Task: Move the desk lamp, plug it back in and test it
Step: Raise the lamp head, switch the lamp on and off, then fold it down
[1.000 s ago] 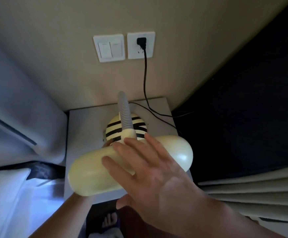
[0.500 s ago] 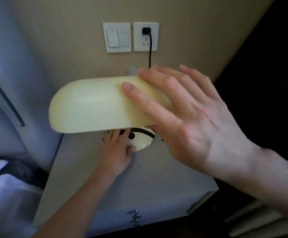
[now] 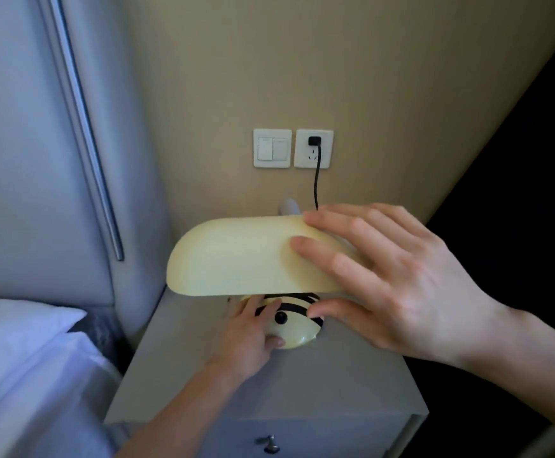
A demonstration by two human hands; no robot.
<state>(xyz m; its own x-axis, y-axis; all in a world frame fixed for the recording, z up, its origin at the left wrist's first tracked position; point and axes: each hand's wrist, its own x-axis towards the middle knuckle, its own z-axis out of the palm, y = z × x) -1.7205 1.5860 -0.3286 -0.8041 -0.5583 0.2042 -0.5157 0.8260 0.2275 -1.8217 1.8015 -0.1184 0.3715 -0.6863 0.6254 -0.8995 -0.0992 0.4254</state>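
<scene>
The desk lamp stands on the grey nightstand (image 3: 319, 388). Its pale yellow shade (image 3: 236, 256) is unlit and covers most of the round yellow base (image 3: 294, 330), which has black stripes and a black knob. My right hand (image 3: 392, 282) grips the shade's right end, fingers on top and thumb underneath. My left hand (image 3: 251, 335) rests on the left side of the base, fingers under the shade. The lamp's black plug (image 3: 314, 141) sits in the white wall socket (image 3: 313, 149), and its cord (image 3: 317, 183) hangs down behind the shade.
A white double light switch (image 3: 272, 148) is left of the socket. A padded grey headboard (image 3: 54, 160) and a bed with a white pillow (image 3: 15, 335) lie to the left. The nightstand has a drawer with a metal handle (image 3: 269, 443). Dark space fills the right.
The view has tilted up and pulled back, so the wall plates now sit mid-frame. My right hand has settled around the shade's right end; my left hand stays at the base.
</scene>
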